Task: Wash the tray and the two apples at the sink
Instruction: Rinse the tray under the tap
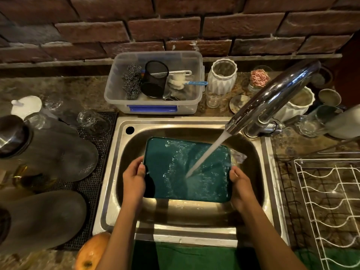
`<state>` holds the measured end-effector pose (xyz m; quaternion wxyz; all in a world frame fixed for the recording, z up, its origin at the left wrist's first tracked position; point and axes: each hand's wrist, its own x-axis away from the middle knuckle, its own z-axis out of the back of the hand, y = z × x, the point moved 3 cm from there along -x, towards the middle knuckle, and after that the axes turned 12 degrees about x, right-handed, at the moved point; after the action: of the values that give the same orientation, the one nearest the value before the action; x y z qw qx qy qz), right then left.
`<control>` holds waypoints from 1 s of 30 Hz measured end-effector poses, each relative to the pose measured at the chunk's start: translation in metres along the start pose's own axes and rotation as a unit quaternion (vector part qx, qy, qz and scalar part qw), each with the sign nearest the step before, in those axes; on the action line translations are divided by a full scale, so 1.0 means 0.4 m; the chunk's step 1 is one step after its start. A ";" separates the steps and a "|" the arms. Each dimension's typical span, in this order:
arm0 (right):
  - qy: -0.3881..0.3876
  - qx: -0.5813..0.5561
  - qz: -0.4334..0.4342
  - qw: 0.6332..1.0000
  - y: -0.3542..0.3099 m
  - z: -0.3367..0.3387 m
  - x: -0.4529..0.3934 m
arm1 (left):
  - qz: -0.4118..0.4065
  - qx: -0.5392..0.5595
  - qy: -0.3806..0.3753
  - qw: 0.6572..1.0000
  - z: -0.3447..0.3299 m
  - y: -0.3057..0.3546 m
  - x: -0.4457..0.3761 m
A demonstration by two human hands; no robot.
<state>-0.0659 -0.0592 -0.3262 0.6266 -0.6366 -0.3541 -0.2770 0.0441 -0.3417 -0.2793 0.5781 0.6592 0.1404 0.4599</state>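
Note:
A teal rectangular tray (171, 184) is held flat over the steel sink (194, 122). My left hand (134, 177) grips its left edge, thumb on top. My right hand (238, 184) grips its right edge. Water runs from the chrome tap (272, 100) and strikes the tray near its middle, spreading over the surface. An orange-yellow apple (90, 252) lies on the counter at the sink's front left corner, partly cut off by my left arm. No second apple is visible.
A clear plastic tub (116, 94) of scourers and brushes stands behind the sink. White jars (222, 78) and glasses crowd the back right. Upturned dark bowls (48, 152) and glasses rest on a black mat at left. A white wire rack (331, 211) sits at right.

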 end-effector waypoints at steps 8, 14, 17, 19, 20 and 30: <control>-0.004 0.094 0.130 0.987 -0.085 0.000 0.024 | 0.112 0.052 0.044 0.991 0.004 -0.088 0.009; 0.048 0.193 0.112 0.974 -0.152 -0.016 -0.006 | 0.184 0.035 0.029 0.982 -0.035 -0.126 0.016; 0.066 0.195 0.068 0.976 -0.155 -0.002 -0.033 | 0.193 0.016 0.022 0.981 -0.044 -0.123 0.011; 0.077 0.189 0.034 0.978 -0.138 0.012 -0.050 | 0.175 0.024 0.036 0.984 -0.048 -0.109 0.009; 0.083 0.184 0.019 0.979 -0.125 0.019 -0.057 | 0.160 0.032 0.045 0.985 -0.051 -0.099 0.008; 0.050 0.102 -0.044 0.993 -0.009 0.014 -0.061 | -0.051 -0.003 0.013 0.999 -0.071 0.040 0.034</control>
<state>-0.0837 -0.0561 -0.3438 0.6920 -0.5386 -0.3769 -0.2983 0.0239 -0.3187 -0.2618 0.6011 0.6434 0.1798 0.4385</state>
